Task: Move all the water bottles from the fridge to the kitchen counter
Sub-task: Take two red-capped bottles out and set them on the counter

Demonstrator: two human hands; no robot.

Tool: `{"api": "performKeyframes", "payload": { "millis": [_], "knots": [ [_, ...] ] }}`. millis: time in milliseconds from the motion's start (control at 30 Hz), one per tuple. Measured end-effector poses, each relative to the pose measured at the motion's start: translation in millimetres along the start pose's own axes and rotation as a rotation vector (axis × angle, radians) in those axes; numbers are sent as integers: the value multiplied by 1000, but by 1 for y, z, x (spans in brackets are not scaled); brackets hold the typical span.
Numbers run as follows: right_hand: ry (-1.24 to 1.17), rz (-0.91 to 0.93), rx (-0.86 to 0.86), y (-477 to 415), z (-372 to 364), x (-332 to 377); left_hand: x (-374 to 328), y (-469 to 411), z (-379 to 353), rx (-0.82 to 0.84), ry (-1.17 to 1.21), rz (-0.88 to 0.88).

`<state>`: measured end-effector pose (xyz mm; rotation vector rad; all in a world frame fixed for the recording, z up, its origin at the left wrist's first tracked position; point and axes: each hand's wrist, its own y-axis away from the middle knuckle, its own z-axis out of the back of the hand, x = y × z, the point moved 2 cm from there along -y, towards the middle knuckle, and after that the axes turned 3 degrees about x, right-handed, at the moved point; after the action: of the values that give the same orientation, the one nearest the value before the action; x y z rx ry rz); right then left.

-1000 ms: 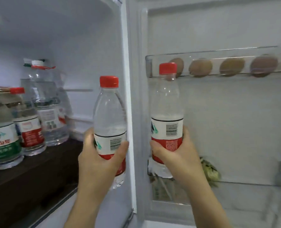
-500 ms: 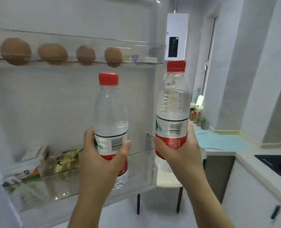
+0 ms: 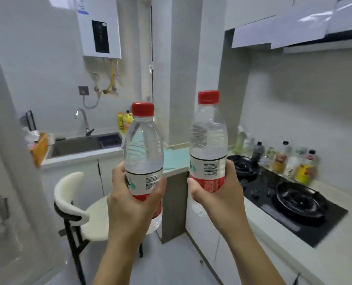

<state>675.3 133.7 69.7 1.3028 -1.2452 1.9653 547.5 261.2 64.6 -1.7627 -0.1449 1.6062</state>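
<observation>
Head view: left hand (image 3: 133, 204) fingers grip left bottle (image 3: 143, 149), right hand (image 3: 219, 194) fingers grip right bottle (image 3: 208, 138); neither yet on worktop (image 3: 342, 245).

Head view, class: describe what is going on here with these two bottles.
A person holds two red-capped water bottles upright, one per hand: the left grip holds the left bottle, the right grip the right bottle, each around the label. Ahead lies the kitchen counter, with a sink and, at right, a stove. Neither bottle is set down yet.
</observation>
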Motion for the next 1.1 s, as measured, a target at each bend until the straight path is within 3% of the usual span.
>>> {"api": "performKeyframes", "payload": {
  "millis": [400,633,1100],
  "knots": [
    [189,-37,-445,-78,96,-78,51,-64,-188,438,213,8],
    [331,-116,-651,-89,158,-117,66,-59,-285,652,306,50],
    [359,-240,-894,-95,368,-211,76,25,-510,856,387,223]
  ]
}}
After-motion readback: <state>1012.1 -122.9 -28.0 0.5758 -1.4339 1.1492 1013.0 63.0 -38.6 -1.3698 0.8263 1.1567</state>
